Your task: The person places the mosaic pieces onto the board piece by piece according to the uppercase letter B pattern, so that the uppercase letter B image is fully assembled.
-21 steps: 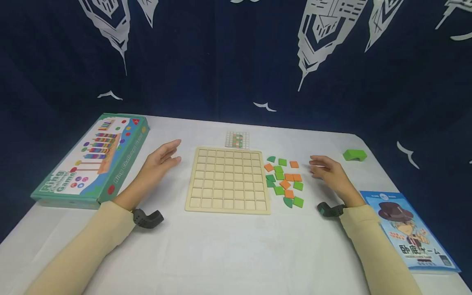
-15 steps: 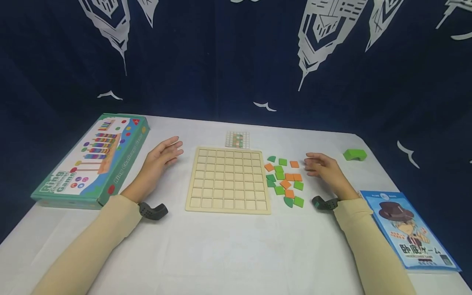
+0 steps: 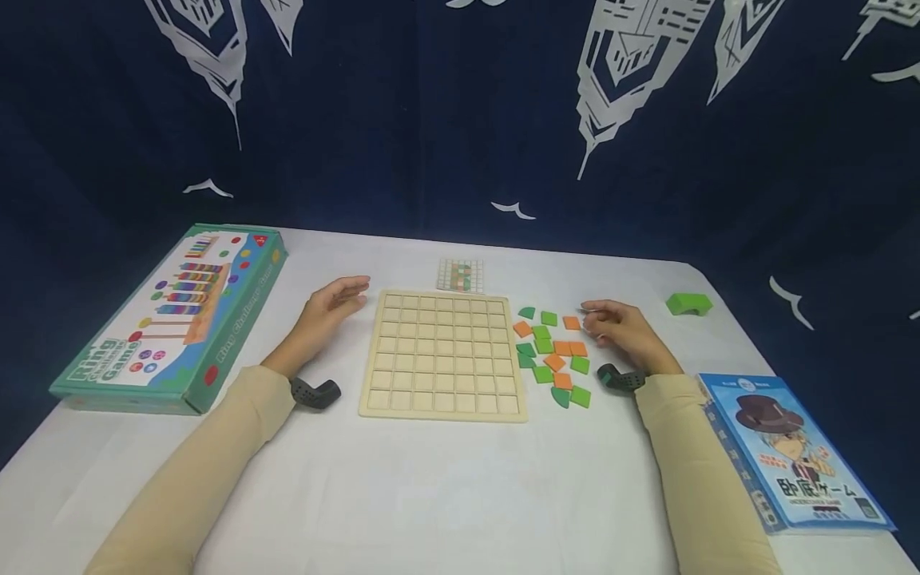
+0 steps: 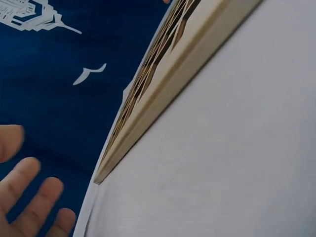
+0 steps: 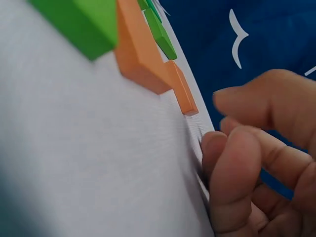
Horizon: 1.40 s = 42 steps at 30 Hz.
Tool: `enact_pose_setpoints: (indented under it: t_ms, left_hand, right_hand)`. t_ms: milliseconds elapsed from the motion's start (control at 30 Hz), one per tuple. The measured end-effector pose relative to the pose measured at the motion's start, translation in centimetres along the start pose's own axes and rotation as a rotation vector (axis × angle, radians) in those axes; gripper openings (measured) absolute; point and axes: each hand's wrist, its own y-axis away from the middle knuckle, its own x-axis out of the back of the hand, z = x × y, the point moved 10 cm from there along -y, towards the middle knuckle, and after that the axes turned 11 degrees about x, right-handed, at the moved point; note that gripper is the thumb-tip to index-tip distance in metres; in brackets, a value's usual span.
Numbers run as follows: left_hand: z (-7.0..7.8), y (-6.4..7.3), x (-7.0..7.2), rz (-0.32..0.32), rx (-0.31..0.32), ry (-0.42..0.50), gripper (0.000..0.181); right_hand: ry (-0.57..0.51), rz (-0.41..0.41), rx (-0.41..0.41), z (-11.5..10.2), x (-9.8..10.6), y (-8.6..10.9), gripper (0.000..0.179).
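My left hand (image 3: 327, 318) hovers beside the upper left of a pale wooden grid board (image 3: 443, 355), fingers extended and holding nothing. In the left wrist view its spread fingers (image 4: 30, 195) show apart from the board's edge (image 4: 168, 89). To the right of the board lie loose flat tiles: orange squares (image 3: 562, 381), light green squares (image 3: 580, 397) and dark green rounded pieces (image 3: 560, 397). My right hand (image 3: 625, 331) is just right of these tiles, its fingers loosely bent with nothing in them. An orange tile (image 5: 182, 89) lies close to its fingertips in the right wrist view.
A small pattern card (image 3: 461, 275) lies behind the board. At the left is a green game box (image 3: 172, 319), at the right a blue game box (image 3: 798, 455). A green arch block (image 3: 688, 303) stands at the back right. A dark blue curtain (image 3: 402, 120) hangs behind the white table (image 3: 431, 495).
Both hands have moved inward, the left one toward the board and the right one toward the tiles. The tiles and board lie as before; the head view has shifted slightly.
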Motion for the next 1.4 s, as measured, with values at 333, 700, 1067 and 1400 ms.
enact_pose_setpoints:
  t_ms: [333,700,1067,1400]
  left_hand:
    - [-0.1,0.5,-2.3,-0.115,-0.065,-0.516,0.072]
    - [-0.1,0.5,-3.0,-0.149,-0.132,-0.594,0.075]
    - [-0.3,0.8,-2.9,-0.149,-0.134,-0.599,0.073]
    - [-0.2,0.9,-2.9,-0.145,-0.125,-0.606,0.072]
  right_hand:
    - [0.129,-0.012,0.018,-0.2,-0.6,-0.2,0.048]
    - [0.202,0.043,0.028,-0.5,-0.4,0.3,0.039]
    - [0.177,0.080,0.101,-1.6,-0.2,0.0,0.034]
    - [0.191,0.062,0.153,-4.2,-0.9,-0.2,0.035]
